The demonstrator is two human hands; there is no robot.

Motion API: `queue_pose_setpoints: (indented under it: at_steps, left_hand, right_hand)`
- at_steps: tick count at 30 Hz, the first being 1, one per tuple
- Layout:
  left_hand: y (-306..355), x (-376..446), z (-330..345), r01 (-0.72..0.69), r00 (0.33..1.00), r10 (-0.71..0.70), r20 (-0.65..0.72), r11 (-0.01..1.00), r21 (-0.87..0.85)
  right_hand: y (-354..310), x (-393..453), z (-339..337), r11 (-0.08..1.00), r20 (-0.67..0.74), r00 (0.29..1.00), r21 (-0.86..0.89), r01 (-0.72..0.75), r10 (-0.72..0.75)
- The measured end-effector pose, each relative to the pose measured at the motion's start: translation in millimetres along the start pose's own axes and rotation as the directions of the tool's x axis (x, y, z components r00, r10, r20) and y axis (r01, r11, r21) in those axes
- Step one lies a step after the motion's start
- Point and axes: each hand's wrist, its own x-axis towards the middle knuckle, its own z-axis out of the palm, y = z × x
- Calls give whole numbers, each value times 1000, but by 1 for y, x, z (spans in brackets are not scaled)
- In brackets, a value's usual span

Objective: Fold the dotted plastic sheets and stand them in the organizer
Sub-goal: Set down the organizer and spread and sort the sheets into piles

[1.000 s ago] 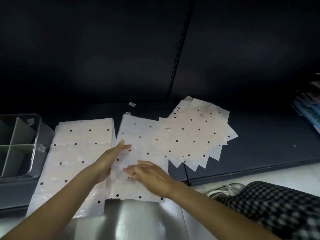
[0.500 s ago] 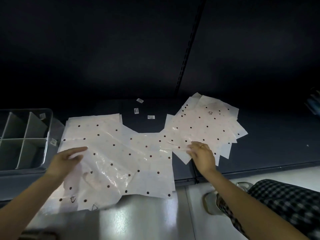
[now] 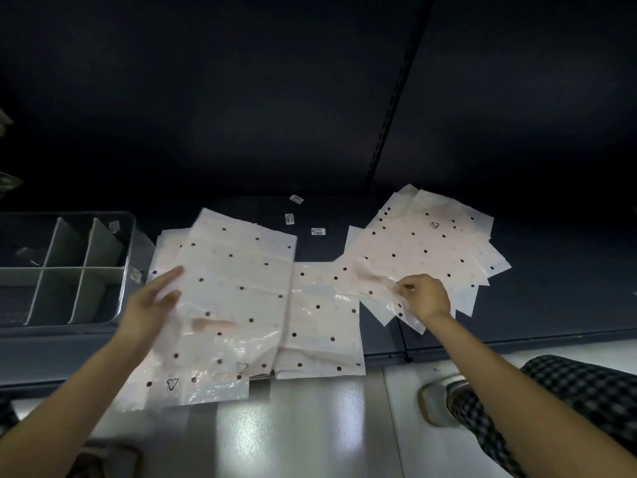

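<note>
We are folding: our left hand (image 3: pixel 151 305), fingers straight, presses a dotted sheet (image 3: pixel 238 291) beside the organizer (image 3: pixel 69 270); our right hand (image 3: pixel 425 298) pinches the far pile (image 3: pixel 427 257). Next, crease.

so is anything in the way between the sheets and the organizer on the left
Nothing visible blocks it. The organizer sits right beside the left stack of dotted sheets, its compartments open on top. The left hand lies between them.

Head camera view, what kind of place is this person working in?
Probably a shop aisle, at an emptied bottom shelf. A dark shelf board with a slotted upright behind it, small barcode stickers lying loose on the board, and a glossy tiled floor all suggest retail shelving.
</note>
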Motion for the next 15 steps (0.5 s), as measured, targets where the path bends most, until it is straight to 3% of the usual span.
queue_pose_setpoints:
  at_steps: [3, 7, 9, 12, 15]
  left_hand:
    - [-27, -2, -24, 81, 994, -71, -81, 987, 139]
    - [-52, -5, -29, 131, 990, -103, -98, 924, 358]
    - [-50, -12, -22, 113, 989, -48, -137, 844, 525]
    - [-44, -24, -4, -162, 948, 316, -33, 571, 804]
    - [-24, -40, 23, -444, 855, 483, 188, 495, 747]
  right_hand:
    - [-13, -9, 2, 997, -31, 999, 71, 20, -18]
    - [-33, -26, 14, 971, 42, 974, 103, 217, -222]
    - [-42, -36, 22, 942, 82, 946, 151, 300, -315]
    - [-50, -52, 38, 915, 132, 919, 224, 337, -371]
    - [-50, -58, 52, 917, 197, 913, 262, 301, -357]
